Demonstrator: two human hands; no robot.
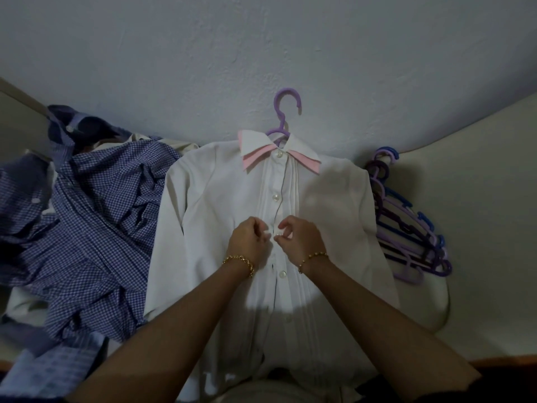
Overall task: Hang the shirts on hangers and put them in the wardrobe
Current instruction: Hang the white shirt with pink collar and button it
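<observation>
Bare forearms [174,344] are seen lowest; the placket of the white pleated shirt with pink-backed collar [220,199] is pinched at mid-chest by the fingers [258,228] of the left hand [247,237] and right hand [300,235]. It is carried on one lilac plastic hanger [283,112], between a heap of blue checked shirts [96,205] and a stack of purple and blue hangers [412,228]. The front could be left gaping by a fumbled button, or a shoulder pulled off by a tug. Counted: one white shirt, two hands; heap and stack cannot be counted

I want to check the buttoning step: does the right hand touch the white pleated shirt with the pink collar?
Touching. The head view shows the right hand pinching the front opening of the white pleated shirt, midway down.
</observation>
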